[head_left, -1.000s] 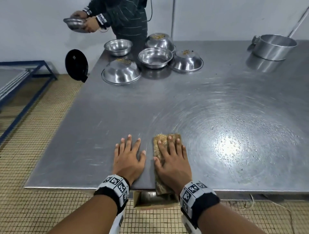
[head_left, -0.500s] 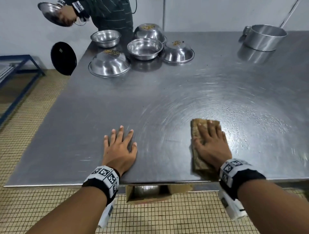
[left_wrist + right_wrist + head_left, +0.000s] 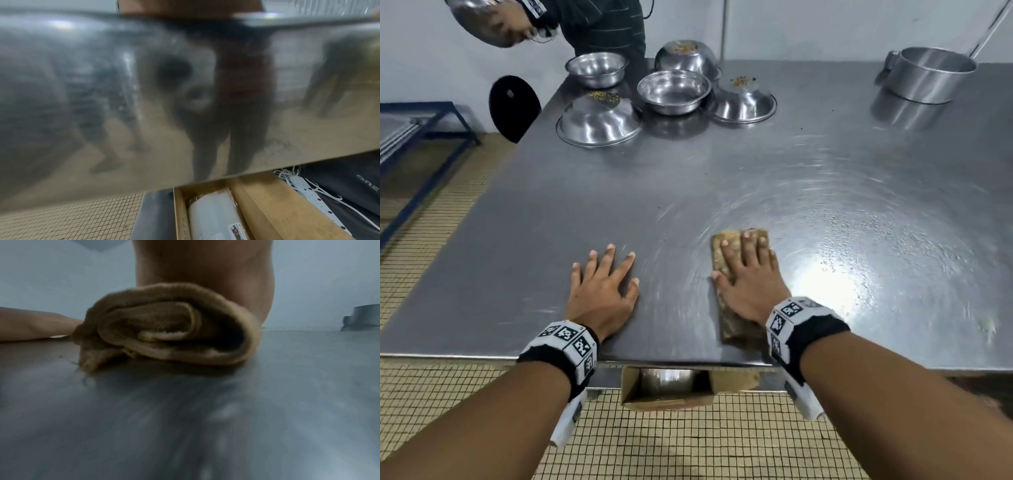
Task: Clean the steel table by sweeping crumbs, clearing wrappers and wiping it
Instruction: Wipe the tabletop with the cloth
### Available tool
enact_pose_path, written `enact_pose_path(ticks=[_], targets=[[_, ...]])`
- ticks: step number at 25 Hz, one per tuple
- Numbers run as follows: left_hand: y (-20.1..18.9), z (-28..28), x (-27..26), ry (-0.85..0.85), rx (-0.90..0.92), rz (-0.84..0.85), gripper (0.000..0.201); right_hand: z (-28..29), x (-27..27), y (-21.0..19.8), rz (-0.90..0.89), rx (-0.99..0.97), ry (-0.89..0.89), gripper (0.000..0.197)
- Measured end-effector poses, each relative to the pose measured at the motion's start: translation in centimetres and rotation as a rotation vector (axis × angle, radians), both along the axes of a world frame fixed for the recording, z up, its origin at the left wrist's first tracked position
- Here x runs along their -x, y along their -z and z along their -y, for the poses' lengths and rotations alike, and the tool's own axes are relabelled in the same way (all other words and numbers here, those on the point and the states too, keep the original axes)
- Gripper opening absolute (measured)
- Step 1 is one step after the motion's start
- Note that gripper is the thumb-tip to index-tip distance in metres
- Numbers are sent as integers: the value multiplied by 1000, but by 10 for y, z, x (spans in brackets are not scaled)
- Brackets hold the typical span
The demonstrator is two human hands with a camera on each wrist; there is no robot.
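A folded brown cloth (image 3: 726,325) lies on the steel table (image 3: 688,192) near its front edge. My right hand (image 3: 748,270) presses flat on the cloth with straight fingers. The right wrist view shows the cloth's (image 3: 170,331) rolled end under my palm. My left hand (image 3: 602,284) rests flat on the bare steel to the cloth's left, fingers spread. Water drops and wet swirl marks (image 3: 842,274) shine on the table to the right. The left wrist view shows only the table's front rim (image 3: 144,81) with blurred reflections.
Several steel bowls (image 3: 674,90) stand at the back left, three upside down with crumbs on top. A steel pot (image 3: 931,73) sits at the back right. Another person (image 3: 602,27) holds a bowl at the far corner. A cardboard box (image 3: 667,387) sits under the table.
My right hand slid the cloth to the right, away from the left hand, then slightly back left. The left hand stayed put. The other person raised a bowl.
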State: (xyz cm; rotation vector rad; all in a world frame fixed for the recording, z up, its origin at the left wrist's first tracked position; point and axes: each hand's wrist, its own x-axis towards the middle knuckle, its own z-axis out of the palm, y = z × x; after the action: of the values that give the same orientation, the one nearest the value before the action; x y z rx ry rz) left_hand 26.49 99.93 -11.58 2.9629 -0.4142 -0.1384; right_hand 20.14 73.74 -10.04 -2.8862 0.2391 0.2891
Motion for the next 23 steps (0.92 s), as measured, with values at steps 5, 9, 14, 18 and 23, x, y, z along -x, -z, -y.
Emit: enact_pose_path(ticks=[5,9,14,18,23], targets=[[-8,42,17,-6,56,13,66,7,67,-2,32,-30,-90,66],[-13,109,36,123,77,12,66,43,113,1,36,-40,-26,64],[-6,168,49,171,19,-12,59,118,143,4,27,-20,99,69],[-1,173,46,146,6,6,60,181,144,1,32,-7,207,71],[5,174,46,121,15,47,59,229,104,1,2,-6,351,74]])
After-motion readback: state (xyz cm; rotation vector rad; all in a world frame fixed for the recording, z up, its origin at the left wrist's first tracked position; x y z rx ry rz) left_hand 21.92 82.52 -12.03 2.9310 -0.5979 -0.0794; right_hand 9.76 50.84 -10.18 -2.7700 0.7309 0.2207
